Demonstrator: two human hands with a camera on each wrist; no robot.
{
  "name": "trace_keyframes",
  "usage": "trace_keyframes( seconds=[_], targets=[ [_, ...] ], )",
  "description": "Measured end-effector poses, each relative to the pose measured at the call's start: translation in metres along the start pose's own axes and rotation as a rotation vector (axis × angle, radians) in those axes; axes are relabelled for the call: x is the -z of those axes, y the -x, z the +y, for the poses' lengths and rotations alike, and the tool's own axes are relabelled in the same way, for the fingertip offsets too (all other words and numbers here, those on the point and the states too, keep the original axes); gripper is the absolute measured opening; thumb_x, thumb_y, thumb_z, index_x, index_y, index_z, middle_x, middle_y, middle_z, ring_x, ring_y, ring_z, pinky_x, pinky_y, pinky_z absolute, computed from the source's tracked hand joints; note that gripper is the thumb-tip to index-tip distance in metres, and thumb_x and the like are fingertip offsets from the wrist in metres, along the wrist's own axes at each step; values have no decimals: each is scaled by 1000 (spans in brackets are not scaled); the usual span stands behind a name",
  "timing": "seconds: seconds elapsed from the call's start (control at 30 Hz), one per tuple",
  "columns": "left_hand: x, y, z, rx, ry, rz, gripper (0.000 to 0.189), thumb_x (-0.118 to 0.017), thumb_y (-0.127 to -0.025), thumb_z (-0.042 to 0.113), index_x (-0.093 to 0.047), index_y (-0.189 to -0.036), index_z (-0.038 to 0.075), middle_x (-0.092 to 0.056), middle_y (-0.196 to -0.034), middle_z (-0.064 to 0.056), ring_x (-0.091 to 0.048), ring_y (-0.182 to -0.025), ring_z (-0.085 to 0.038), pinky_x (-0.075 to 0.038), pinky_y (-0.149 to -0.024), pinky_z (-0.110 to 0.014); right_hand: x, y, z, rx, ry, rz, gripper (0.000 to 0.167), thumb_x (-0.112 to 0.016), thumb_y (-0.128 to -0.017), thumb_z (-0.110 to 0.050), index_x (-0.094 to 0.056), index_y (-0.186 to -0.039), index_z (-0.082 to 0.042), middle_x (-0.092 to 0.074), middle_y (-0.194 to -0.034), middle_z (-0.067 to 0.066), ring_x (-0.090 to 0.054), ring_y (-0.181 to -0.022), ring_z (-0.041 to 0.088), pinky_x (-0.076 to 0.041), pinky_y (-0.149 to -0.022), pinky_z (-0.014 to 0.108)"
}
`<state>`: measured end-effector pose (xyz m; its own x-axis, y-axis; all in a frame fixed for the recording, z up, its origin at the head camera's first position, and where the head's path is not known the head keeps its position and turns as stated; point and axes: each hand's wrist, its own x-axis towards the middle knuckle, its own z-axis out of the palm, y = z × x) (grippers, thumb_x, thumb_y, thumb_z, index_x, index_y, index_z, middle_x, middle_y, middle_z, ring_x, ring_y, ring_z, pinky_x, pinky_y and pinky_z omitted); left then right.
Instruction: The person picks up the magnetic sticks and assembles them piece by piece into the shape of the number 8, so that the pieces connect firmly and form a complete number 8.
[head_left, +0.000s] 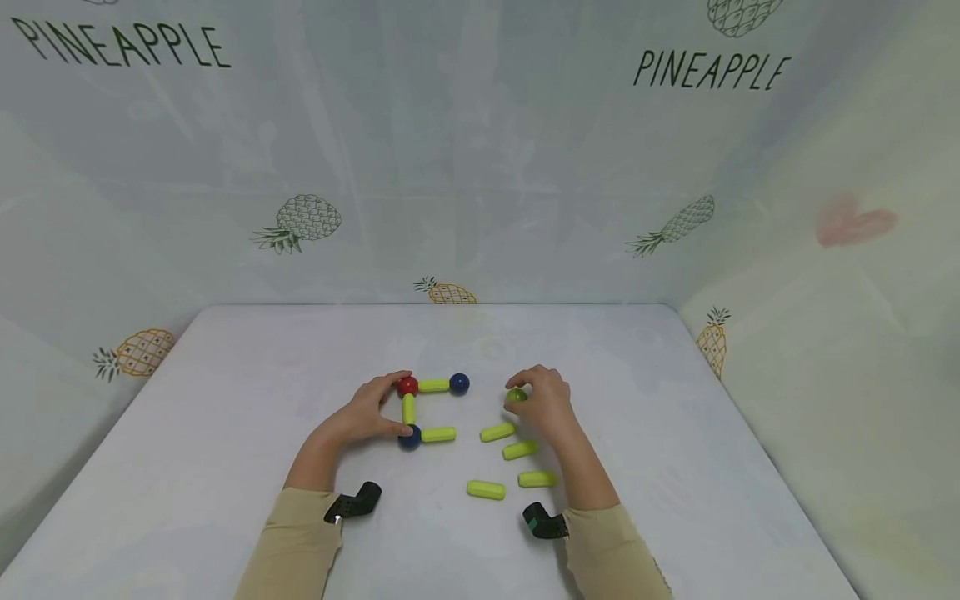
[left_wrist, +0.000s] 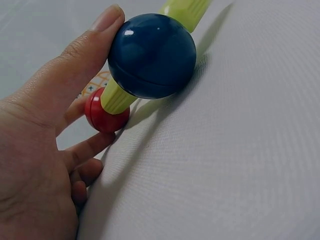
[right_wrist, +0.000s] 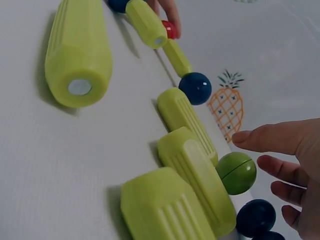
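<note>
My left hand point(head_left: 369, 414) spans a joined piece of magnetic balls and yellow-green rods. Its thumb presses a blue ball point(left_wrist: 152, 56) and its fingers touch the red ball point(left_wrist: 106, 111); a rod point(head_left: 408, 408) links the two. From the red ball another rod point(head_left: 433, 385) runs to a second blue ball point(head_left: 459, 383). A rod point(head_left: 438, 434) also extends right from the blue ball under my thumb. My right hand point(head_left: 546, 402) is at a green ball point(right_wrist: 237, 173), thumb and fingers spread around it. A small gap shows between fingertips and ball in the right wrist view.
Several loose yellow-green rods lie near my right hand, among them one rod point(head_left: 486, 490) closer to me. Dark blue balls point(right_wrist: 256, 218) sit beside the green ball in the right wrist view. A pineapple-print cloth point(head_left: 480, 167) hangs behind the white table point(head_left: 262, 350).
</note>
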<state>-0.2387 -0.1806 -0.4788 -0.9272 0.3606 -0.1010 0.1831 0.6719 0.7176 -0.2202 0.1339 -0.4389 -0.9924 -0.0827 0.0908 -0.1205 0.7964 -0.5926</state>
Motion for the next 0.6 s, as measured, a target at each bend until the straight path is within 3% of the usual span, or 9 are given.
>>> trace_keyframes(
  seconds=[0.4, 0.6],
  targets=[
    [1, 0, 0, 4, 7, -5, 95, -87, -72, 33, -35, -150, 17, -39, -147, -15, -40, -128, -37, -38, -101, -58, -4, -5, 4, -40, 45, 6, 27, -84, -74, -13, -74, -99, -14, -67, -106, 4, -51, -106, 30, -31, -94, 55],
    [0, 1, 0, 3, 3, -3, 96, -87, -71, 34, -35, -150, 17, -38, -148, -17, -36, -132, -39, -34, -103, -61, -5, -6, 3, -40, 67, -7, 28, -85, -74, -14, -74, -99, -14, -68, -104, 3, -51, -104, 29, -32, -94, 53]
  ],
)
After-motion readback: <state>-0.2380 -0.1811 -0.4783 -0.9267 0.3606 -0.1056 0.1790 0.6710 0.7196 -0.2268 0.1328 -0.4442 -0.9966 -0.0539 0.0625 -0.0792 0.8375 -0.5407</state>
